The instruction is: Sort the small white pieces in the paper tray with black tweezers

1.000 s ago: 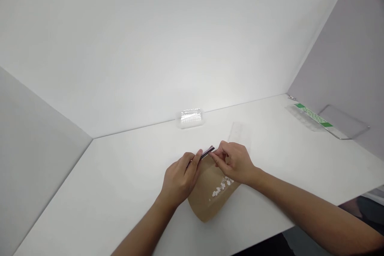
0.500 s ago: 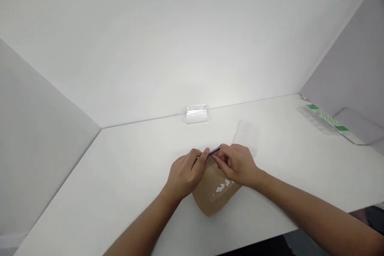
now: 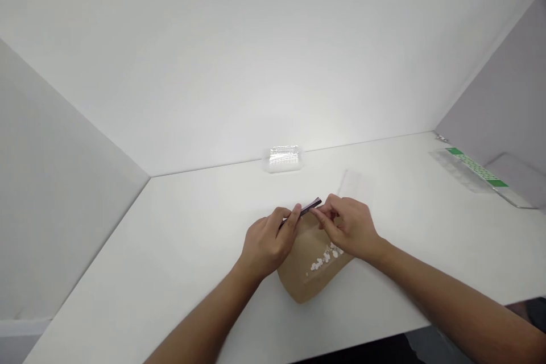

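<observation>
A brown kraft paper pouch (image 3: pixel 298 284) lies tilted on the table between my hands, with small white pieces (image 3: pixel 326 257) showing on its front. Along its far edge runs a thin dark strip (image 3: pixel 310 206) with a pale line; I cannot tell whether it is part of the pouch or a separate piece. My left hand (image 3: pixel 269 239) is closed around the left part of this edge, thumb on top. My right hand (image 3: pixel 350 224) pinches the edge further right, thumb and forefinger together near the strip's end, covering the pouch's right upper corner.
Against the back wall lies a clear plastic-wrapped roll or pack (image 3: pixel 284 159). A translucent white sheet or bag (image 3: pixel 354 182) is partly behind my right hand. At the right stands a clear plastic holder with a green-and-white label (image 3: pixel 476 168). White panels enclose the table.
My right hand has shifted slightly right along the edge, so more of the dark strip and the white pieces show. The whole view has turned a little.
</observation>
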`<state>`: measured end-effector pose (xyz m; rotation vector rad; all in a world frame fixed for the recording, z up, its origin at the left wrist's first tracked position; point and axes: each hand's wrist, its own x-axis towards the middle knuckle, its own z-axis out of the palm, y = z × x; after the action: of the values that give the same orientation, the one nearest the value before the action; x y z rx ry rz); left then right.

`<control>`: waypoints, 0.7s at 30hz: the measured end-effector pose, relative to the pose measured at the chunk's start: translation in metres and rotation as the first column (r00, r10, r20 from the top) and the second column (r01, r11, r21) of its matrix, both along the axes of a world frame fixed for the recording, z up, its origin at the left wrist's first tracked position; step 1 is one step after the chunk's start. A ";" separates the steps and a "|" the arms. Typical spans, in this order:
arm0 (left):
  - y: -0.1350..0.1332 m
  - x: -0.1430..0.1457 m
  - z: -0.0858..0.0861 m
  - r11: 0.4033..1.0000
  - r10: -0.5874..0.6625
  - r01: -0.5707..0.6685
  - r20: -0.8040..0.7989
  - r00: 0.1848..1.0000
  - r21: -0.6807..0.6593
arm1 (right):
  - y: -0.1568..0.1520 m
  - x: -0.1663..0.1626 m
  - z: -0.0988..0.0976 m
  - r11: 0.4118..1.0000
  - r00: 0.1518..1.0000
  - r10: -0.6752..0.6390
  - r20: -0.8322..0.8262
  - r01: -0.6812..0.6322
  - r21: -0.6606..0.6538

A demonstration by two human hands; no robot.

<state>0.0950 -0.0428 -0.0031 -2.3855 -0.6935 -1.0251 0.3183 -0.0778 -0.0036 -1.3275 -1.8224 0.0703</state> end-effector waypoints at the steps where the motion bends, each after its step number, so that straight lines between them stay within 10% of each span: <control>1: 0.000 0.000 0.000 1.000 0.003 -0.003 0.000 1.000 0.006 | 0.001 0.001 0.001 1.000 1.000 -0.010 -0.009 0.010 -0.003; 21: 0.003 -0.002 -0.005 0.999 -0.033 0.034 0.020 0.999 -0.027 | -0.002 -0.002 0.004 0.996 0.997 0.029 -0.068 -0.035 -0.084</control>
<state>0.0928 -0.0402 -0.0078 -2.4215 -0.6812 -1.0603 0.3161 -0.0794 0.0005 -1.3386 -1.8018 0.2093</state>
